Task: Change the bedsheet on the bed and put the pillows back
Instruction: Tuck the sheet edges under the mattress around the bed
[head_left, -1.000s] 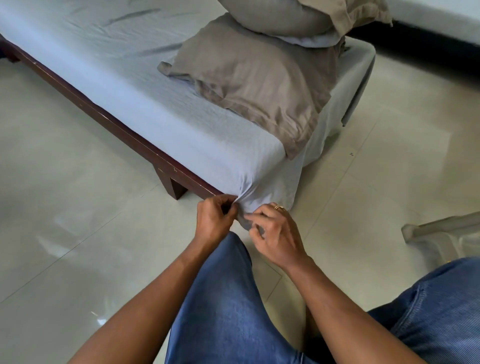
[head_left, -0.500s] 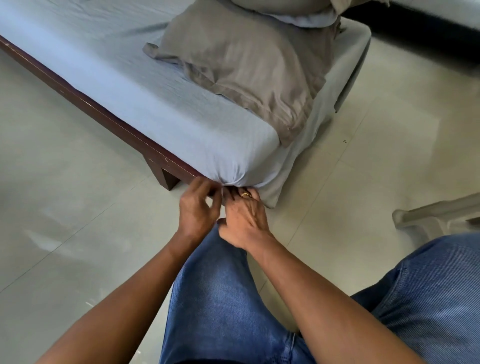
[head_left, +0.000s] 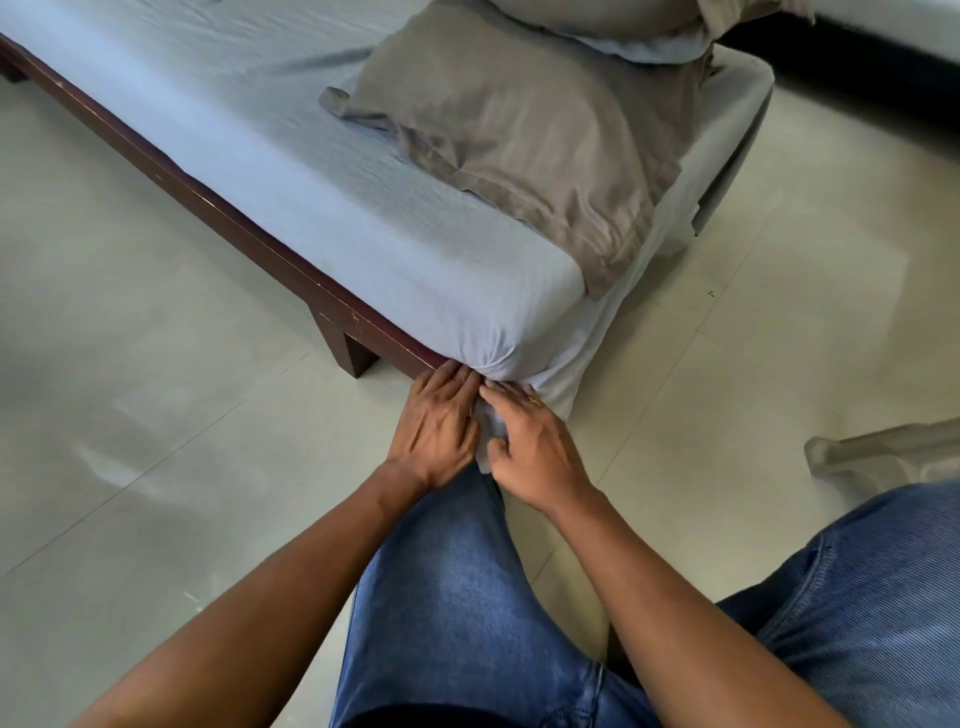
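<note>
A light blue bedsheet (head_left: 311, 171) covers the mattress on a dark wooden bed frame (head_left: 208, 208). A taupe pillow (head_left: 519, 145) lies near the bed's end, with a second pillow (head_left: 597, 21) stacked on it. Both hands are at the near corner, where the sheet is gathered into folds. My left hand (head_left: 436, 421) presses straight fingers against the sheet, right where the mattress meets the frame. My right hand (head_left: 535, 447) reaches its fingers to the corner, and its thumb pinches a loose tail of sheet (head_left: 485, 436) hanging between the hands.
Pale tiled floor (head_left: 156, 441) surrounds the bed. A grey plastic object (head_left: 883, 452) sits low at the right. Another mattress edge (head_left: 909, 26) shows at the top right. My jeans-clad knees (head_left: 457, 597) fill the foreground below the hands.
Both hands have moved from pinching the gathered sheet corner below the mattress up to the mattress edge. The left fingers have straightened and press in. The view has shifted closer.
</note>
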